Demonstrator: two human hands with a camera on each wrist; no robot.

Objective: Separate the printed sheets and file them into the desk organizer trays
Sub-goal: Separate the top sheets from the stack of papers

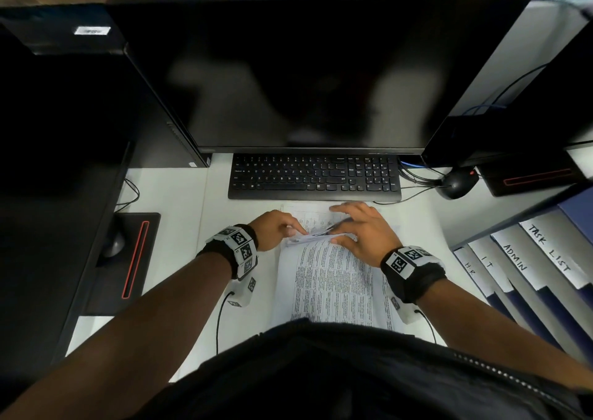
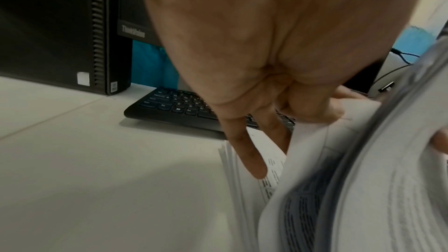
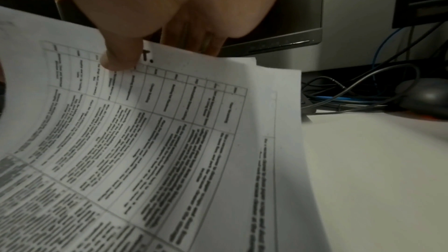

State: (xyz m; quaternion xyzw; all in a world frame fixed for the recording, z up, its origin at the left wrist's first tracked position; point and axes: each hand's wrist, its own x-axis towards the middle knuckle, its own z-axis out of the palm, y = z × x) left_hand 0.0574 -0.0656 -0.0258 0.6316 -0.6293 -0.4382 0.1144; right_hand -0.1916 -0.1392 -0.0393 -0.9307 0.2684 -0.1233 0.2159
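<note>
A stack of printed sheets (image 1: pixel 333 278) lies on the white desk in front of me. Its far end is lifted into a curl (image 1: pixel 321 236) between both hands. My right hand (image 1: pixel 362 230) pinches the raised top sheets: the thumb (image 3: pixel 118 58) lies on the printed table (image 3: pixel 157 131) and the fingers are underneath. My left hand (image 1: pixel 279 227) is at the curl's left edge. Two of its straight fingers (image 2: pixel 252 160) press on the lower pages, beside the raised sheets (image 2: pixel 363 179). The blue organizer trays (image 1: pixel 526 259), labelled HR, IT, ADMIN and TASK LIST, stand at the right.
A black keyboard (image 1: pixel 314 175) lies just beyond the sheets, under a dark monitor (image 1: pixel 305 73). A mouse (image 1: pixel 455 183) and cables lie at the back right. A second mouse (image 1: pixel 112 243) sits on a black pad at the left, and a PC tower (image 2: pixel 60 26) stands behind.
</note>
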